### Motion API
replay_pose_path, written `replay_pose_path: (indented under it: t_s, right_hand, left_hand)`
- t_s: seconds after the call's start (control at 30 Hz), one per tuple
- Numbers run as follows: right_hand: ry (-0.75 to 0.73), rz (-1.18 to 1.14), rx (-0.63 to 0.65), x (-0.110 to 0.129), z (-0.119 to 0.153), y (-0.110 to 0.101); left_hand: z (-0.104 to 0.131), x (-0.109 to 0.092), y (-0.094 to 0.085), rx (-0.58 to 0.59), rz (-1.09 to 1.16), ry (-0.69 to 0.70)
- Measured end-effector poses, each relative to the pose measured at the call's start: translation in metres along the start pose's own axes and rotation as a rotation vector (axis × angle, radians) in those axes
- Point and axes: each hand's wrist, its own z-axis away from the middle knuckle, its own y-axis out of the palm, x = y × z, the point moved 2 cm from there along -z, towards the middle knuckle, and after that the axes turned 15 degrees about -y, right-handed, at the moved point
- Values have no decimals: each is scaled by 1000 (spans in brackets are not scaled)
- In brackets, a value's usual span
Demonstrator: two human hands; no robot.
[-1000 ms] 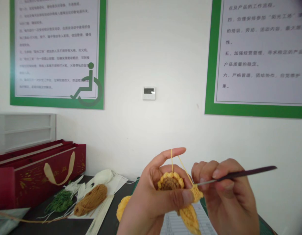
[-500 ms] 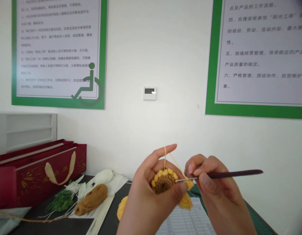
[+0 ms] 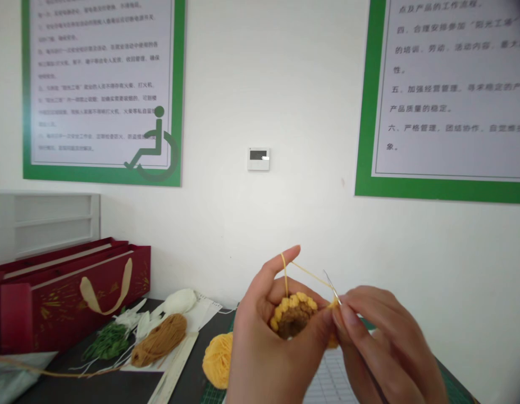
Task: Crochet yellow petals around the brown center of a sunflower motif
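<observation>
My left hand (image 3: 281, 342) grips a round crochet piece (image 3: 294, 314) with a brown middle and a yellow bobbled edge. Yellow yarn (image 3: 307, 271) loops over its raised index finger and runs tight to the hook. My right hand (image 3: 382, 336) pinches a crochet hook (image 3: 333, 287) with a metal shaft and dark handle. The hook's tip points up and left, just right of the crochet piece, with yellow yarn around its shaft. Fingers hide part of the piece's lower right side.
On the dark table lie a yellow yarn ball (image 3: 218, 361), a brown skein (image 3: 159, 340), green yarn (image 3: 106, 340), white yarn (image 3: 179, 302) and a ruler (image 3: 176, 365). Red gift bags (image 3: 74, 297) stand at left. A printed sheet (image 3: 331, 379) lies beneath my hands.
The hook has swung from nearly level to steep, its handle now pointing down. Its tip has left the crochet piece's edge. My left hand has shifted slightly right, uncovering more of the yellow ball.
</observation>
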Motion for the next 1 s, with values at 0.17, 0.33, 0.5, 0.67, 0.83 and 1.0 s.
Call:
replay_pose_path:
  t_s: [0.17, 0.33, 0.5, 0.67, 0.83, 1.0]
  right_hand:
    - [273, -370, -207, -7, 3, 12]
    - [628, -760, -227, -16, 4, 17]
    - [686, -689, -198, -22, 3, 8]
    - [653, -699, -103, -29, 5, 2]
    - [597, -743, -41, -35, 6, -7]
    - [591, -727, -42, -35, 5, -7]
  left_hand:
    - [-7, -2, -2, 235, 176, -201]
    - [-6, -3, -6, 185, 64, -84]
    - [-7, -3, -11, 178, -3, -108]
    - [-9, -3, -11, 187, -12, -126]
    - [-9, -3, -10, 203, 21, -150]
    - [-13, -2, -11, 233, 33, -160]
